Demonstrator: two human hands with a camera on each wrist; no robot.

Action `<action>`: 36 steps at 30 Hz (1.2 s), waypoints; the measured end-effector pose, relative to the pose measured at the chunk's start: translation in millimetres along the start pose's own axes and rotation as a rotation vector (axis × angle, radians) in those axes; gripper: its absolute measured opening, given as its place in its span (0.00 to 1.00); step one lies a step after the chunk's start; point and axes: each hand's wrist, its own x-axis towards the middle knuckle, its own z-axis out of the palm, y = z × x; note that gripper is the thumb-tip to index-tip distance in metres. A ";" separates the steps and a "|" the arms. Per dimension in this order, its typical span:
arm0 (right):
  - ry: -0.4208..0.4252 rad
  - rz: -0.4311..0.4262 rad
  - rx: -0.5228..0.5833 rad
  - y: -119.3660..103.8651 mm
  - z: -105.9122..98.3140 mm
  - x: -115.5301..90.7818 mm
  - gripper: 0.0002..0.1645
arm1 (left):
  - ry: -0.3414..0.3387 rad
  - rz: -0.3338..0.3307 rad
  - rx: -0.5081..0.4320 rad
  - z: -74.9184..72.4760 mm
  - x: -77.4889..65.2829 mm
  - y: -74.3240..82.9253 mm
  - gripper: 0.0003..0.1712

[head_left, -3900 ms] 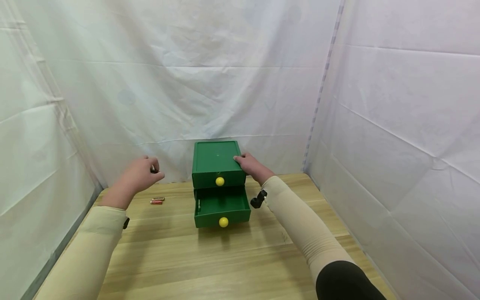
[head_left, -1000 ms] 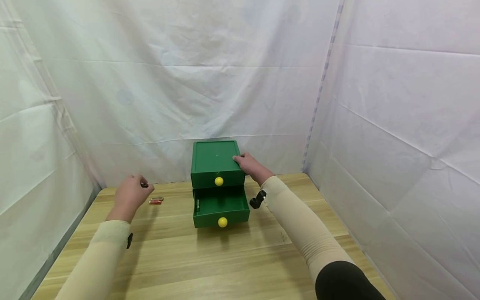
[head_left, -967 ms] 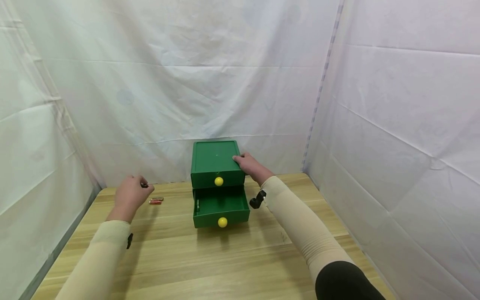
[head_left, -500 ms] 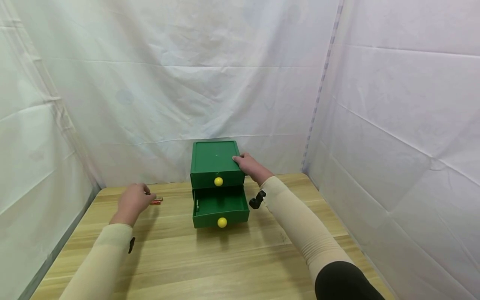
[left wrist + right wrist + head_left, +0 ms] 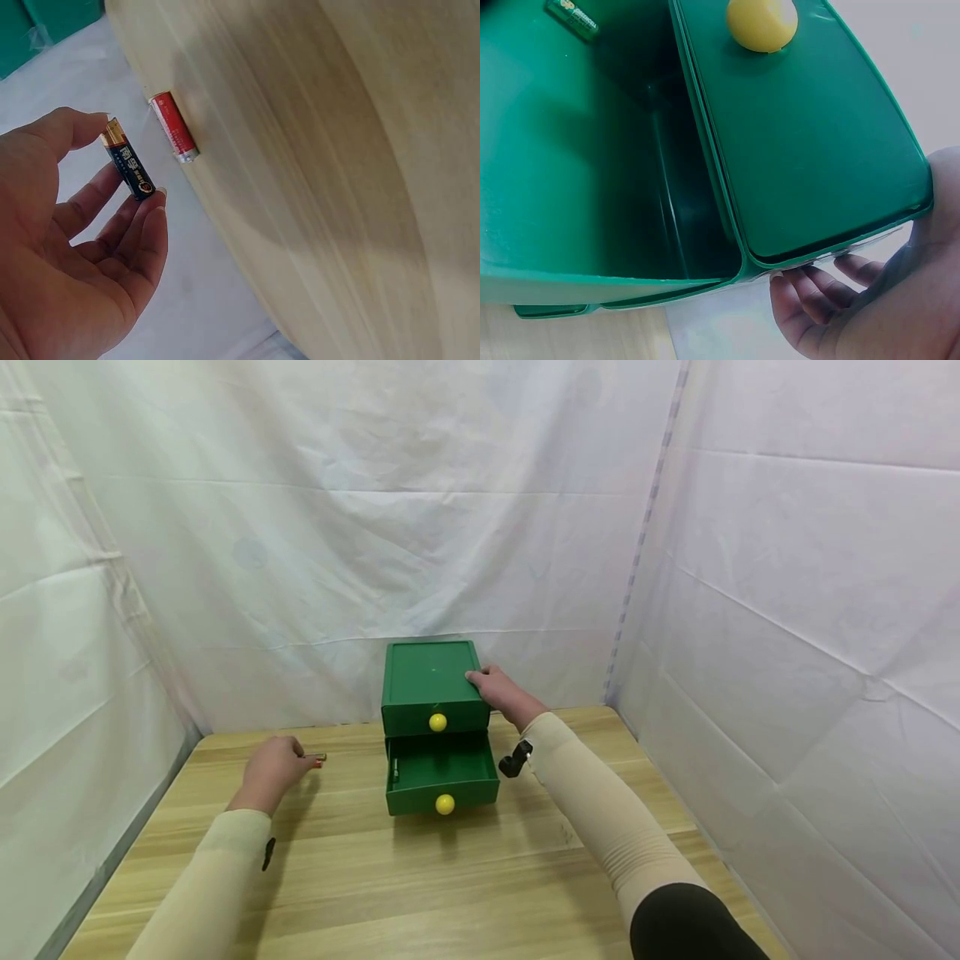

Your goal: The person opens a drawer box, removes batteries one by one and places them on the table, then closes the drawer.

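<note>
In the left wrist view, my left hand [image 5: 71, 247] pinches a black-and-gold battery [image 5: 129, 159] between thumb and fingertips. Beside it on the tabletop lies a red battery [image 5: 174, 124]. The head view has my left hand [image 5: 273, 770] low over the table, partly covering the red battery [image 5: 318, 764] and another small battery [image 5: 321, 756] there. My right hand [image 5: 504, 692] holds the right side of a green drawer cabinet [image 5: 431, 672], thumb on top, fingers bent against the side wall. Its lower drawer [image 5: 420, 800] is pulled out, with a green battery [image 5: 574, 19] inside by the left wall.
Yellow knobs stick out from the upper drawer [image 5: 438, 722] and the lower drawer front. The wooden table [image 5: 360, 893] carries the cabinet near its back edge. White sheeting [image 5: 337, 552] hangs behind and along both sides.
My left hand has come down and slightly right toward the batteries on the table, still with the battery in its fingers. The right hand and the cabinet have stayed put.
</note>
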 end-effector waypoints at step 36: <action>-0.020 0.005 0.030 0.5 -0.3 -1.6 0.46 | 0.014 -0.074 -0.035 26.9 -0.7 0.6 0.22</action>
